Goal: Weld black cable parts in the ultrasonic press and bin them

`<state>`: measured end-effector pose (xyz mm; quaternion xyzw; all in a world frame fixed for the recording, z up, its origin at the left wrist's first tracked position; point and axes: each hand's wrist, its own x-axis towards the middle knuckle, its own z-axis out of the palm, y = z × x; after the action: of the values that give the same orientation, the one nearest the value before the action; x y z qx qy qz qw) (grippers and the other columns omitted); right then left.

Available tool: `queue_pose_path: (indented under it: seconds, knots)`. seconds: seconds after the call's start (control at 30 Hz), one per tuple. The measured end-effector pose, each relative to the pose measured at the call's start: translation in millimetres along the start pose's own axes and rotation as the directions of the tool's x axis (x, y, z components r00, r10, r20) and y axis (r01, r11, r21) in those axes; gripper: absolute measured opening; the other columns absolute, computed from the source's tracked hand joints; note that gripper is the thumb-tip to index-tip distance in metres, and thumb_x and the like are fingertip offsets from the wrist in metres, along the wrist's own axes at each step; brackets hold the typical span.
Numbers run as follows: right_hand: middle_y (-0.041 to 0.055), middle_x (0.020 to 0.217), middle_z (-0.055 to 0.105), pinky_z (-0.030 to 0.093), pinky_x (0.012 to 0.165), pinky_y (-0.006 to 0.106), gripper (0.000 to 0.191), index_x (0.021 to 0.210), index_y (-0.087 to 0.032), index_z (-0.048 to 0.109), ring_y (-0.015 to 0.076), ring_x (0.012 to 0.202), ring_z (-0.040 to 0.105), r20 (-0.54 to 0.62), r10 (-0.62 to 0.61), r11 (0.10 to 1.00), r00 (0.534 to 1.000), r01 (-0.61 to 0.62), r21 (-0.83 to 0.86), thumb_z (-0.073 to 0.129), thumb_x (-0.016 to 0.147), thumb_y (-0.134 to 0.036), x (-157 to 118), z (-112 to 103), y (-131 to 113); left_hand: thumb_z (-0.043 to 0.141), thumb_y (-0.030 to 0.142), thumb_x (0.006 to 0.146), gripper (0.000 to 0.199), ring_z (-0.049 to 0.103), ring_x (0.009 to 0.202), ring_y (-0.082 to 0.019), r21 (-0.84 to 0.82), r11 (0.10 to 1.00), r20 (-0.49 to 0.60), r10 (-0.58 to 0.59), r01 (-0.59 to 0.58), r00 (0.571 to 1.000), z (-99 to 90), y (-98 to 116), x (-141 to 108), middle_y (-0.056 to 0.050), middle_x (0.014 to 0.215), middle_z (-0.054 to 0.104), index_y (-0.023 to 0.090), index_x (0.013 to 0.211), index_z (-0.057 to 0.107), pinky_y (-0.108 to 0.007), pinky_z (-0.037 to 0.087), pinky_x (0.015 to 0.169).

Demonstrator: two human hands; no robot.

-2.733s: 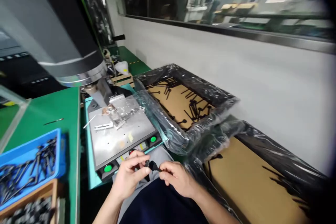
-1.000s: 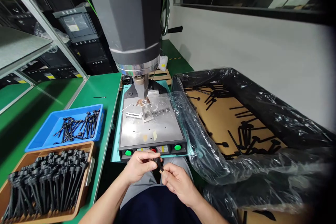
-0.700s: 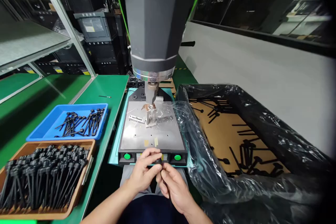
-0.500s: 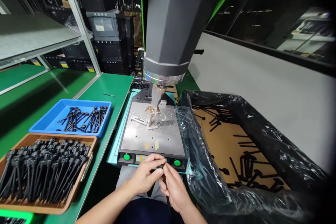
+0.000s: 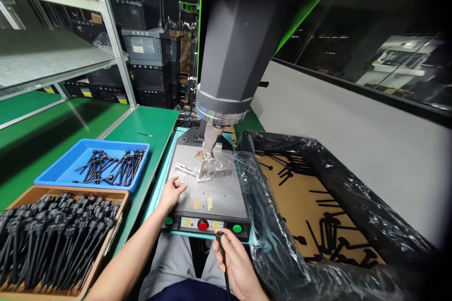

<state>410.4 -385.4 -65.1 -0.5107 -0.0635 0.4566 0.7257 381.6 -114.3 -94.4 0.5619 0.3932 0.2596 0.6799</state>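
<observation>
In my right hand (image 5: 233,256) is a black ribbed stem with a knob-like head (image 5: 220,236). Fingers and thumb close around it just below the head, and its shaft hangs down toward my lap. My left hand (image 5: 172,193) is over the left side of the metal plate (image 5: 215,202), fingers slightly bent and apart, with nothing visible in them. Beyond it, a small metal fixture (image 5: 202,170) stands on the plate beneath the machine's metal tip (image 5: 212,137). A slotted metal bar (image 5: 185,168) lies beside the fixture.
Several similar black stems fill a brown tray (image 5: 118,216) and lie in a blue tray (image 5: 56,169) at left. A plastic-lined box (image 5: 278,202) at right holds more. Green buttons (image 5: 237,228) and a red button (image 5: 202,225) line the machine's front.
Both hands were together at the black stem's head. My left hand has let go and moved forward and left over the plate; my right hand keeps the stem.
</observation>
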Motion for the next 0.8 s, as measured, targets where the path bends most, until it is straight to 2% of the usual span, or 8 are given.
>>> queue_pose_path:
  seconds: [0.07, 0.13, 0.23, 0.37, 0.5, 0.6, 0.7, 0.8]
  knots:
    - [0.0014, 0.075, 0.060, 0.029, 0.049, 0.022, 0.044, 0.103, -0.021, 0.062, 0.0093, 0.058, 0.045, -0.001, -0.012, 1.000, 1.000, 0.012, 0.001, 0.071, 0.079, -0.056, 3, 0, 2, 0.085, 0.024, 0.057, 0.060, 0.064, 0.062, -0.017, -0.055, 0.997, -0.003, -0.060, 0.060, 0.998, 3.4, 2, -8, 0.003, 0.064, 0.064, 0.016, 0.109, 0.054, -0.028, 0.048, 0.066]
    - [0.0023, 0.076, 0.062, 0.034, 0.052, 0.023, 0.047, 0.106, -0.020, 0.061, 0.0104, 0.060, 0.048, -0.005, -0.020, 1.000, 1.000, 0.020, 0.010, 0.073, 0.077, -0.055, 8, -1, 3, 0.085, 0.023, 0.057, 0.054, 0.064, 0.059, -0.015, -0.150, 0.970, 0.045, -0.187, 0.192, 0.981, 6.3, 7, -19, 0.004, 0.063, 0.063, 0.018, 0.103, 0.055, -0.025, 0.047, 0.061]
    - [0.0034, 0.080, 0.064, 0.038, 0.054, 0.024, 0.054, 0.114, -0.020, 0.059, 0.0118, 0.063, 0.051, 0.019, -0.001, 0.999, 1.000, 0.000, 0.041, 0.076, 0.074, -0.053, 21, 0, 4, 0.083, 0.021, 0.060, 0.041, 0.065, 0.063, -0.014, -0.219, 0.909, 0.246, -0.301, 0.355, 0.921, 9.3, 25, -37, 0.001, 0.067, 0.064, 0.017, 0.095, 0.061, -0.024, 0.050, 0.063]
    - [0.0021, 0.078, 0.064, 0.039, 0.053, 0.025, 0.049, 0.104, -0.019, 0.061, 0.0113, 0.059, 0.053, 0.135, 0.109, 0.990, 0.985, -0.120, 0.077, 0.080, 0.070, -0.049, 49, 14, 11, 0.080, 0.015, 0.064, 0.029, 0.064, 0.065, -0.013, -0.372, 0.847, 0.474, -0.178, 0.380, 0.862, 12.9, 61, -53, 0.002, 0.065, 0.061, 0.017, 0.087, 0.063, -0.027, 0.053, 0.068]
    - [0.0019, 0.078, 0.066, 0.043, 0.055, 0.027, 0.046, 0.094, -0.020, 0.058, 0.0131, 0.058, 0.058, 0.246, 0.134, 0.973, 0.960, -0.175, 0.151, 0.084, 0.064, -0.044, 84, 41, 15, 0.076, 0.011, 0.067, 0.019, 0.066, 0.077, -0.014, -0.513, 0.780, 0.528, -0.044, 0.359, 0.848, 17.3, 88, -56, 0.000, 0.081, 0.066, 0.016, 0.078, 0.061, -0.029, 0.055, 0.076]
    - [0.0021, 0.082, 0.067, 0.046, 0.059, 0.029, 0.044, 0.094, -0.021, 0.059, 0.0141, 0.061, 0.060, 0.265, 0.020, 0.979, 0.964, -0.073, 0.192, 0.082, 0.065, -0.045, 109, 58, 3, 0.073, 0.011, 0.068, 0.017, 0.067, 0.086, -0.017, -0.529, 0.763, 0.531, -0.043, 0.371, 0.846, 18.6, 95, -55, -0.004, 0.096, 0.069, 0.017, 0.077, 0.059, -0.027, 0.055, 0.072]
    - [0.0036, 0.091, 0.068, 0.048, 0.068, 0.031, 0.042, 0.100, -0.022, 0.062, 0.0171, 0.074, 0.063, 0.198, -0.183, 0.977, 0.963, 0.155, 0.149, 0.076, 0.072, -0.049, 128, 63, -23, 0.070, 0.014, 0.071, 0.016, 0.069, 0.083, -0.018, -0.554, 0.726, 0.548, -0.050, 0.407, 0.835, 17.5, 96, -57, -0.006, 0.097, 0.071, 0.017, 0.080, 0.058, -0.024, 0.055, 0.066]
    - [0.0069, 0.100, 0.069, 0.048, 0.086, 0.038, 0.040, 0.104, -0.022, 0.065, 0.0234, 0.093, 0.063, 0.070, -0.470, 0.873, 0.880, 0.475, -0.111, 0.072, 0.076, -0.049, 142, 55, -49, 0.069, 0.014, 0.073, 0.015, 0.070, 0.079, -0.018, -0.549, 0.725, 0.545, -0.066, 0.416, 0.836, 17.0, 95, -60, -0.007, 0.096, 0.071, 0.017, 0.082, 0.058, -0.022, 0.056, 0.060]
